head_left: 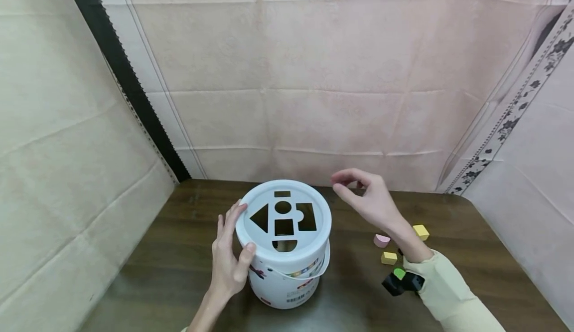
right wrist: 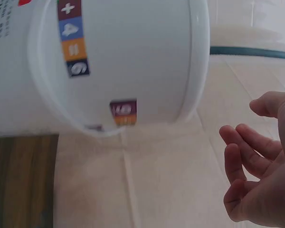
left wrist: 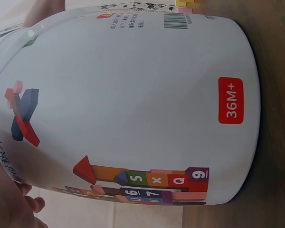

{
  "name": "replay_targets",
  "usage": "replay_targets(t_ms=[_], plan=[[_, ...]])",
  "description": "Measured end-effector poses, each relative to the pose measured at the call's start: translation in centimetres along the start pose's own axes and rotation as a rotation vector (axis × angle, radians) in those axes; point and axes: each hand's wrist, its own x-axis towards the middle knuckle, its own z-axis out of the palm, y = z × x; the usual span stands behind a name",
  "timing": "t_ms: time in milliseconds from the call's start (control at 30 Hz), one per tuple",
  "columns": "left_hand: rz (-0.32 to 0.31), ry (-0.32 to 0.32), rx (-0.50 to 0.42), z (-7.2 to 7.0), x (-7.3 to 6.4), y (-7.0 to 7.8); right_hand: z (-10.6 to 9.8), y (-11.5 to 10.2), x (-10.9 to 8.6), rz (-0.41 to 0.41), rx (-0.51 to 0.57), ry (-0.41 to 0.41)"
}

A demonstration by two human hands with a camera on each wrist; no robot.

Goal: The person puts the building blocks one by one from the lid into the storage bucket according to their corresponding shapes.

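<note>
A white bucket (head_left: 287, 287) with a pale blue lid (head_left: 257, 197) stands upright on the table. Cut through the lid are several shaped holes, among them a triangle, a circle and a square. My left hand (head_left: 230, 259) holds the bucket from its left side, thumb at the front and fingertips on the lid's rim. To the right of the lid and above the tabletop, my right hand (head_left: 369, 197) is raised. Its fingers bend loosely, and the right wrist view shows nothing between thumb and fingers. Printed coloured blocks and a barcode (left wrist: 175, 20) mark the bucket's side.
Right of the bucket, near my right forearm, lie a pink half-round block (head_left: 381, 241), a yellow block (head_left: 388, 258), another yellow block (head_left: 421, 232) and a green piece (head_left: 399, 273). My sleeve partly covers that area. Cloth walls (head_left: 287, 73) enclose the brown table (head_left: 157, 272).
</note>
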Motion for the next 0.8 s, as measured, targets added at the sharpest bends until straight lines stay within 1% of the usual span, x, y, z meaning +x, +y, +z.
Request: replay_targets(t_ms=[200, 367, 567, 800], plan=[[-0.002, -0.001, -0.008, -0.1, 0.2, 0.0, -2.4, 1.5, -1.9, 0.008, -0.026, 0.034], [-0.001, 0.001, -0.015, -0.1, 0.3, 0.0, -4.7, 3.2, -3.9, 0.004, -0.053, 0.059], [0.009, 0.009, -0.019, -0.1, 0.3, -0.1, -7.4, 5.0, -6.9, 0.086, -0.079, 0.089], [0.007, 0.004, -0.030, 0.0, 0.1, -0.2, -9.7, 7.7, -10.6, 0.130, -0.123, 0.148]])
